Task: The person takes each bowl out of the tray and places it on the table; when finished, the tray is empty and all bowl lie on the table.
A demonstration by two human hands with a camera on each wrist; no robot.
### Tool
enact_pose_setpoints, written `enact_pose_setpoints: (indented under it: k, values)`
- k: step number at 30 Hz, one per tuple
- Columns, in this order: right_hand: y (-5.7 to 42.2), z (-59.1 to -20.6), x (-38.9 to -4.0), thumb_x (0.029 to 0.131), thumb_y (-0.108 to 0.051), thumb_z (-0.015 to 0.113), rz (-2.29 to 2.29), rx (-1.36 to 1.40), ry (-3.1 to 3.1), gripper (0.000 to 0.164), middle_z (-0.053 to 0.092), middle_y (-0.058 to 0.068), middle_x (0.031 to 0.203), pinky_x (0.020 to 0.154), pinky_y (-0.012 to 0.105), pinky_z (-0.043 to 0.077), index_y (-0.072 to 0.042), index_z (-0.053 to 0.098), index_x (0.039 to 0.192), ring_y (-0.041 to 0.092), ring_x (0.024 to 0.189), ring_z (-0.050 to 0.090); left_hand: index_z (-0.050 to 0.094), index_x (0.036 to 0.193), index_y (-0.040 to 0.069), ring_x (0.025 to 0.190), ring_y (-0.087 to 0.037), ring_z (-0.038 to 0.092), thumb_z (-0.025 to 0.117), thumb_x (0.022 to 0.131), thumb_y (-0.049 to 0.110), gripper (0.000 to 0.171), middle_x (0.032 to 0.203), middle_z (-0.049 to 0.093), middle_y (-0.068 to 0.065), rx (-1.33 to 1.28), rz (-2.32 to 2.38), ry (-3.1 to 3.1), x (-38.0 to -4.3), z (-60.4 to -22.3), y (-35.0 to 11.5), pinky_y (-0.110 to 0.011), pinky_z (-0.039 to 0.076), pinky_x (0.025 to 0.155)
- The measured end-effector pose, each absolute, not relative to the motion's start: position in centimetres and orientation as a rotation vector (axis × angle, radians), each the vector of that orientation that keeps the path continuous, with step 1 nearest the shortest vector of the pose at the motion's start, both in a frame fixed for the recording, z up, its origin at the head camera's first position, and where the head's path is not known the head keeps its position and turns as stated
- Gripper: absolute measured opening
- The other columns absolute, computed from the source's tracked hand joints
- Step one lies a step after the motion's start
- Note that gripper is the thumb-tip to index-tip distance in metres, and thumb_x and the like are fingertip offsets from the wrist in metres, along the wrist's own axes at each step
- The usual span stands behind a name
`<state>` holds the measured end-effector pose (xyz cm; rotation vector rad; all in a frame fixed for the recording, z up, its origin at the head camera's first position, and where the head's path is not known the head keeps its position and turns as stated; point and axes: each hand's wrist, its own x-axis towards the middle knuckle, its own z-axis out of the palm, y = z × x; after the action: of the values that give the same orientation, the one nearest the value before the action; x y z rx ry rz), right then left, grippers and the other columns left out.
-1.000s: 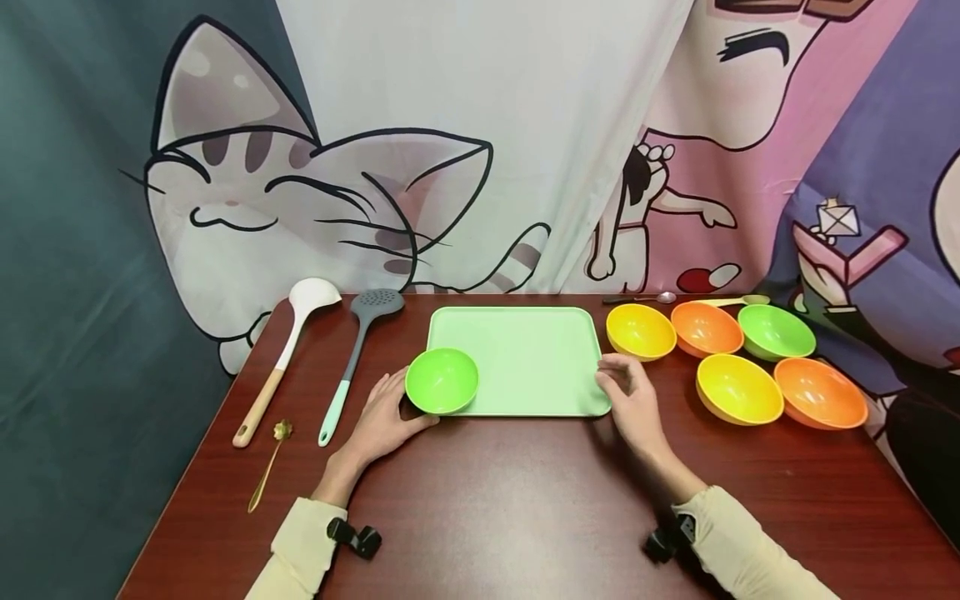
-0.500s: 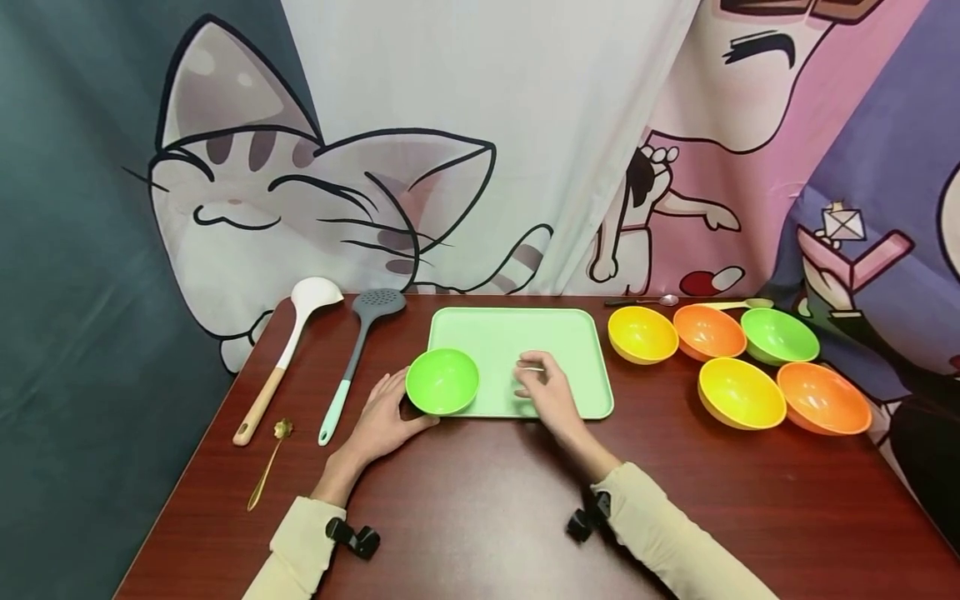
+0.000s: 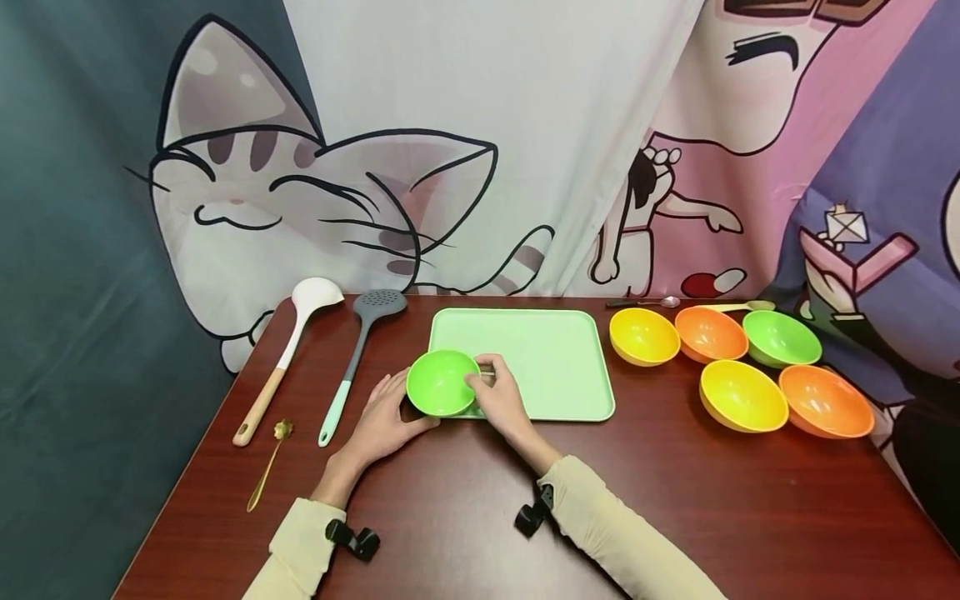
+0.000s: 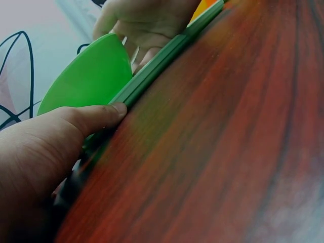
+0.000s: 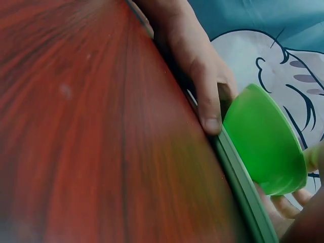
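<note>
A bright green bowl (image 3: 441, 382) stands at the left front corner of a pale green tray (image 3: 555, 367). My right hand (image 3: 501, 400) holds the bowl by its right rim, thumb over the inside and fingers along the outer wall. In the right wrist view some of those fingers show beneath the bowl (image 5: 266, 147). At the tray's left front corner rests my left hand (image 3: 382, 421), its thumb against the front edge and the other fingers stretched out beside the bowl. The left wrist view shows this thumb (image 4: 101, 116) touching the tray edge; the remaining fingers are hidden there.
To the left lie a white ladle (image 3: 288, 358), a grey slotted turner (image 3: 360, 358) and a small gold spoon (image 3: 268, 467). Several yellow, orange and green bowls (image 3: 742, 396) stand on the right. Two spoons lie behind them, including a dark-handled spoon (image 3: 645, 302). A printed curtain hangs behind the table.
My right hand has moved left from the tray's right edge, across the tray, to the green bowl's rim and taken hold of it. The left hand and the bowl have stayed put.
</note>
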<state>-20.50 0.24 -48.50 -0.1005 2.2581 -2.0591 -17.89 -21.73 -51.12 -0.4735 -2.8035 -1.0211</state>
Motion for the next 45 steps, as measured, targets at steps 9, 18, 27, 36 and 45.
enact_pose_setpoints:
  k: [9,18,27,36,45]
  values:
    - [1.2,-48.7,-20.6,0.092,-0.006,0.060,-2.173,-0.085,2.333,0.028,0.068,0.015,0.115,0.062,0.022,0.055,-0.006,0.064,0.119,0.012,0.086,0.066,0.049,0.148,0.014,0.148,-0.030,0.036,0.082,0.078,0.045,0.083,0.151,0.050,-0.009,-0.479,-0.993,-2.818,-18.2,-51.0,-21.5,-0.054,0.019,0.124]
    - [4.3,-49.0,-19.3,0.091,0.004,0.058,-2.524,-0.079,2.342,0.018,0.066,0.013,0.095,0.073,0.018,0.050,0.005,0.066,0.107,0.009,0.081,0.061,0.047,0.148,0.013,0.148,-0.030,0.034,0.079,0.081,0.047,0.082,0.151,0.049,-0.008,-0.473,-1.005,-2.838,-17.7,-50.9,-21.9,-0.053,0.017,0.123]
    - [8.6,-49.3,-17.9,0.086,0.010,0.055,-2.705,-0.044,2.361,0.016,0.063,-0.005,0.087,0.072,0.016,0.048,0.015,0.061,0.101,0.007,0.080,0.058,0.044,0.151,0.015,0.151,-0.028,0.030,0.077,0.083,0.049,0.083,0.154,0.045,-0.008,-0.452,-1.005,-2.884,-17.6,-51.1,-21.7,-0.051,0.014,0.125]
    - [13.6,-48.9,-15.9,0.088,0.009,0.053,-2.794,0.247,2.364,0.018,0.063,-0.005,0.087,0.071,0.014,0.049,0.019,0.057,0.102,0.007,0.083,0.058,0.042,0.151,0.015,0.151,-0.027,0.030,0.076,0.084,0.050,0.083,0.154,0.045,-0.008,-0.442,-0.982,-2.886,-18.1,-51.0,-21.9,-0.049,0.013,0.125]
    - [18.1,-48.6,-14.2,0.088,0.009,0.053,-2.907,0.619,2.305,0.017,0.059,-0.003,0.086,0.064,0.014,0.047,-0.004,0.063,0.092,0.010,0.078,0.054,0.043,0.151,0.015,0.150,-0.027,0.031,0.077,0.083,0.048,0.083,0.154,0.046,-0.007,-0.461,-1.004,-2.863,-18.1,-51.2,-21.6,-0.050,0.014,0.125]
